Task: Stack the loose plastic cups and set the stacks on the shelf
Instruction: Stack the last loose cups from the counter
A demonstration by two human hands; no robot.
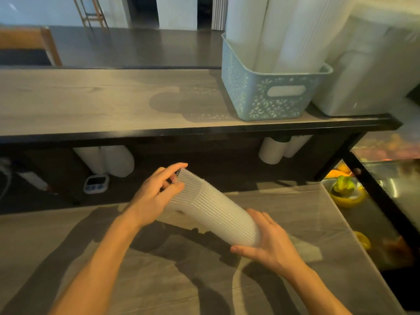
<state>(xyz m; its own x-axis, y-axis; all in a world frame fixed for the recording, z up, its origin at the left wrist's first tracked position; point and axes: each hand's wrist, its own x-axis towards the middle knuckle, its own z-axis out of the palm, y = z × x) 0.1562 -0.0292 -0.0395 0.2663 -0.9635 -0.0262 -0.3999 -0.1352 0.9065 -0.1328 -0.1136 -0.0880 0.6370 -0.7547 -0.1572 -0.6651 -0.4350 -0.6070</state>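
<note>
Both hands hold a long nested stack of translucent ribbed plastic cups (211, 205) tilted above the grey wood-grain bench (159, 280). The left hand (154, 196) pinches the stack's open upper end, fingers curled at the rim. The right hand (270, 242) wraps around the lower end. On the long wooden shelf (91, 98) beyond, a pale blue perforated plastic basket (268, 96) holds tall white cup stacks (272, 32).

Translucent ribbed plastic cup stack (213, 210), matt wood-grain shelf (91, 103), pale blue perforated plastic basket (261, 94).
</note>
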